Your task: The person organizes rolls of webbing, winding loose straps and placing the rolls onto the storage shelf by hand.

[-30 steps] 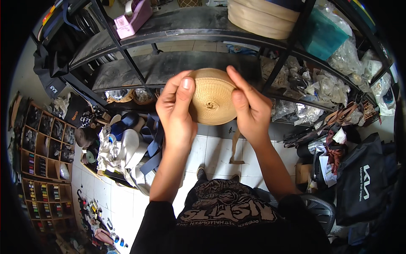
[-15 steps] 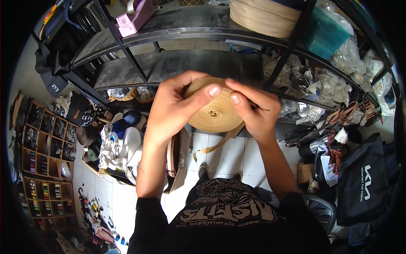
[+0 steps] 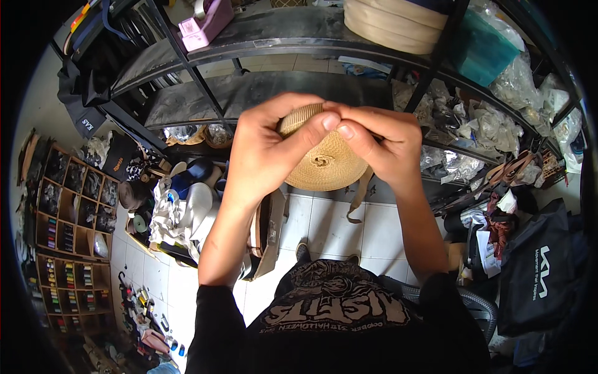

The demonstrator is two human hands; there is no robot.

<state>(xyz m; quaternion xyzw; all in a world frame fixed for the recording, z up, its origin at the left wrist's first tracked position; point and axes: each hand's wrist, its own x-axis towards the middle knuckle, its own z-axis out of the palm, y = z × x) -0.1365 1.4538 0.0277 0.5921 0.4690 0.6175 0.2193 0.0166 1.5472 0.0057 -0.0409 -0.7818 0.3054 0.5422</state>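
A tan coil of webbing tape [image 3: 327, 163], wound into a flat round roll, is held up in front of my chest. My left hand [image 3: 268, 140] wraps its left edge, with the thumb lying over the upper face. On the other side my right hand [image 3: 389, 143] is closed at the upper right rim, its thumb tip close to the left thumb. A loose tail of the tape [image 3: 359, 198] hangs below the roll, near my right wrist. The fingers behind the roll are hidden.
Ahead stands a black metal shelf [image 3: 274, 43] with a pink tape dispenser [image 3: 205, 25], a beige bundle [image 3: 395, 25] and a teal bin [image 3: 486, 50]. Boxes of white rolls [image 3: 199, 202] lie at left, beside a thread rack [image 3: 68, 274]. A black bag [image 3: 539, 268] is at right.
The roll has tilted, showing more of its ribbed edge at the top. My thumbs have come closer together, and the loose tail has swung right to hang more steeply.
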